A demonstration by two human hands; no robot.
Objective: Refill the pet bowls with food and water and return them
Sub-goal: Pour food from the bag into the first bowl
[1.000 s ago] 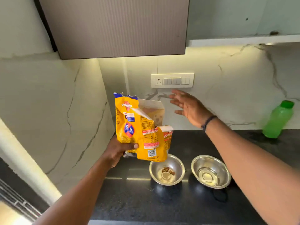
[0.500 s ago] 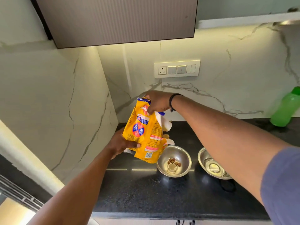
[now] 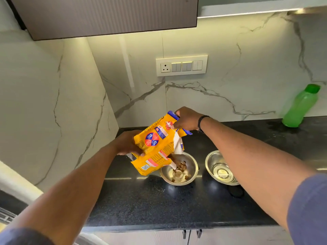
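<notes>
A yellow pet food bag (image 3: 155, 144) is tilted with its torn mouth down over the left steel bowl (image 3: 192, 167). My left hand (image 3: 128, 143) grips the bag's lower left side. My right hand (image 3: 186, 120) pinches its upper corner. Brown kibble (image 3: 181, 167) falls from the bag into that bowl, where a few pieces lie. The right steel bowl (image 3: 210, 162) stands beside it and holds clear water; my right forearm hides part of it.
Both bowls stand on a black stone counter (image 3: 141, 202) in a corner of white marble walls. A green bottle (image 3: 300, 106) stands at the back right. A switch panel (image 3: 181, 65) is on the wall, with a brown cabinet (image 3: 106, 15) overhead.
My right hand came down from the air and took the bag's top corner. Both hands tipped the bag lower over the left bowl, and kibble now pours out.
</notes>
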